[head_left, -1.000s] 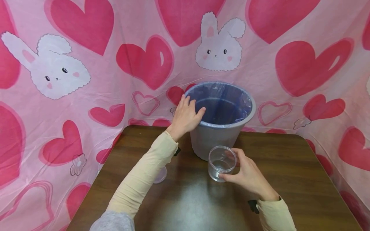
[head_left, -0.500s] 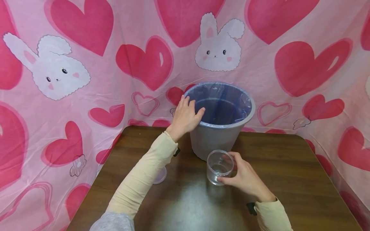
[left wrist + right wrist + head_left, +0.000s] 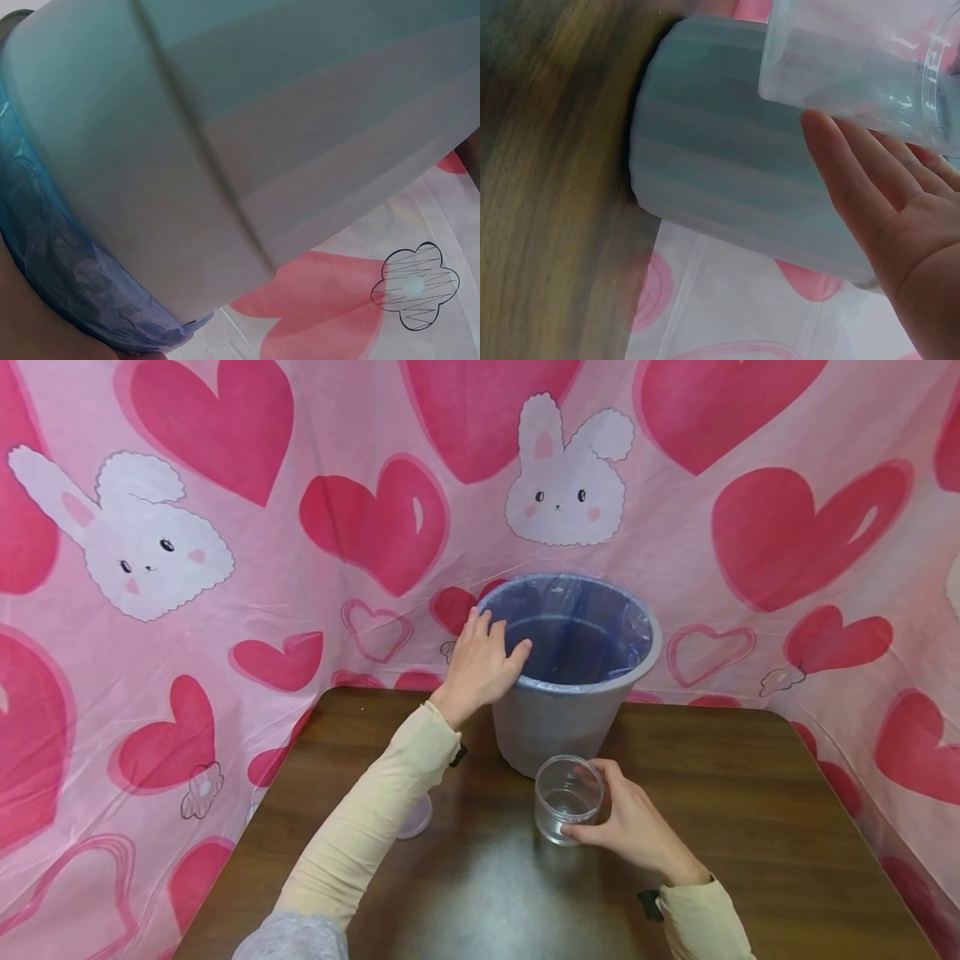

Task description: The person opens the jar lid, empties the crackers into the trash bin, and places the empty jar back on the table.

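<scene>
A clear plastic jar (image 3: 568, 800) without a lid stands nearly upright in front of the bin, held by my right hand (image 3: 637, 827). The thumb lies on its near side and the fingers go round its right side. In the right wrist view the jar (image 3: 855, 71) lies along the fingers (image 3: 829, 146), above the table. My left hand (image 3: 483, 660) rests on the left rim of a pale grey trash bin (image 3: 551, 727), fingers spread and fairly straight. A blue bag (image 3: 577, 635) lines the bin and folds over its rim; the bin's bottom is too dark to make out.
On the brown wooden table (image 3: 720, 793) lies a round pale pink lid (image 3: 417, 817), partly hidden behind the left forearm. Behind the table hangs a pink cloth (image 3: 465, 552) with hearts and rabbits, close to the bin's back.
My right hand has brought the jar slightly down and left, toward me, the jar a little more upright. The left hand has stayed on the bin's rim.
</scene>
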Demonstrator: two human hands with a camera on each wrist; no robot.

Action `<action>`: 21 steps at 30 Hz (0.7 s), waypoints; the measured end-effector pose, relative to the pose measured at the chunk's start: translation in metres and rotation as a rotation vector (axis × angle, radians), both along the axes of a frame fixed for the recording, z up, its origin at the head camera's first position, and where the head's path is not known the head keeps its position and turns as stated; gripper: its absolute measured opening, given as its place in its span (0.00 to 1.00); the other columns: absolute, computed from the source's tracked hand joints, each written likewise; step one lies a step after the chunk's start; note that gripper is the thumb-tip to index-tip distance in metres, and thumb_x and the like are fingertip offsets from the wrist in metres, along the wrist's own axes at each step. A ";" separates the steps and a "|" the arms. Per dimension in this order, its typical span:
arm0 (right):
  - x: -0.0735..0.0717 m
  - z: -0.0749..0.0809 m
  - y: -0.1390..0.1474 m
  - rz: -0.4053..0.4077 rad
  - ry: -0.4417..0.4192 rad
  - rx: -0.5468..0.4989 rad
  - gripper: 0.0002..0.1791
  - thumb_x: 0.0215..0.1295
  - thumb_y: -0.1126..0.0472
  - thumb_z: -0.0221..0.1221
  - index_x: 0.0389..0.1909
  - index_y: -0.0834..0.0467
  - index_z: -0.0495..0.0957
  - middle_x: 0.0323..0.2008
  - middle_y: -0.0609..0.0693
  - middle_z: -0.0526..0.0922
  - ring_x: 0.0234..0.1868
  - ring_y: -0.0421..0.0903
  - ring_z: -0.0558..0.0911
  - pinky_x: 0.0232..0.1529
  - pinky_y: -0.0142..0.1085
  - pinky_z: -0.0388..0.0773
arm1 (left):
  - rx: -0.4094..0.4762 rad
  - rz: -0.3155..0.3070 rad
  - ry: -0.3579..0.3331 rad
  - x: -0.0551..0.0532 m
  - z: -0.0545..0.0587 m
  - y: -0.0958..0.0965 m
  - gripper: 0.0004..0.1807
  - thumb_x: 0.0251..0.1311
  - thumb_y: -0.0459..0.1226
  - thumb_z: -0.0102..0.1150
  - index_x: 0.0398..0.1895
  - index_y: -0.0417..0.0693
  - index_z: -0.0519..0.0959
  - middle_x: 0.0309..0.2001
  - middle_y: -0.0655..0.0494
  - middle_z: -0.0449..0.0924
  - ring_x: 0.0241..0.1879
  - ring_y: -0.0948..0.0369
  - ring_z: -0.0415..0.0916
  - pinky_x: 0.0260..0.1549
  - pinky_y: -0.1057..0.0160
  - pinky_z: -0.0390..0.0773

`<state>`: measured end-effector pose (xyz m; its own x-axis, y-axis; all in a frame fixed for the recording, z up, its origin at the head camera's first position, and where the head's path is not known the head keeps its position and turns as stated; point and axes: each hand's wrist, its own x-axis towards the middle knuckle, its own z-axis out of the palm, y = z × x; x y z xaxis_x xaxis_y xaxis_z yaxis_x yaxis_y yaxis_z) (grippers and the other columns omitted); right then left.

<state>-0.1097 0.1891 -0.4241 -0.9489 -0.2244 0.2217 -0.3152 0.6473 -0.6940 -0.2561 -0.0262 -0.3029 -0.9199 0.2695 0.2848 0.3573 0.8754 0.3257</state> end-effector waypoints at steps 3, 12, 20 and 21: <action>0.000 -0.003 0.000 0.006 -0.009 0.001 0.47 0.28 0.34 0.68 0.51 0.51 0.63 0.47 0.45 0.78 0.43 0.41 0.78 0.42 0.38 0.75 | 0.001 0.001 0.003 0.000 0.000 0.000 0.36 0.60 0.58 0.36 0.62 0.41 0.61 0.66 0.43 0.53 0.70 0.49 0.37 0.66 0.54 0.44; 0.000 -0.008 -0.002 0.005 -0.007 0.014 0.47 0.28 0.34 0.68 0.51 0.51 0.63 0.45 0.44 0.78 0.42 0.40 0.77 0.42 0.38 0.74 | 0.000 -0.002 0.008 -0.002 -0.001 0.000 0.36 0.60 0.58 0.36 0.62 0.41 0.61 0.66 0.43 0.53 0.69 0.49 0.37 0.66 0.53 0.44; 0.001 -0.012 -0.004 0.008 -0.020 0.025 0.48 0.27 0.35 0.69 0.52 0.52 0.63 0.44 0.45 0.77 0.41 0.41 0.77 0.41 0.38 0.74 | 0.002 -0.002 0.006 -0.001 -0.001 0.000 0.36 0.60 0.58 0.36 0.62 0.41 0.61 0.66 0.43 0.53 0.69 0.49 0.37 0.66 0.53 0.45; 0.001 -0.012 -0.005 0.009 -0.022 0.026 0.48 0.27 0.35 0.69 0.52 0.52 0.63 0.44 0.46 0.77 0.42 0.41 0.77 0.41 0.38 0.74 | 0.002 -0.001 0.004 -0.001 -0.001 0.000 0.36 0.60 0.58 0.36 0.62 0.41 0.61 0.66 0.43 0.53 0.69 0.49 0.37 0.66 0.53 0.44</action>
<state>-0.1089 0.1845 -0.4361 -0.9514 -0.2384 0.1950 -0.3061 0.6623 -0.6839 -0.2573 -0.0265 -0.3036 -0.9183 0.2702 0.2894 0.3600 0.8741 0.3263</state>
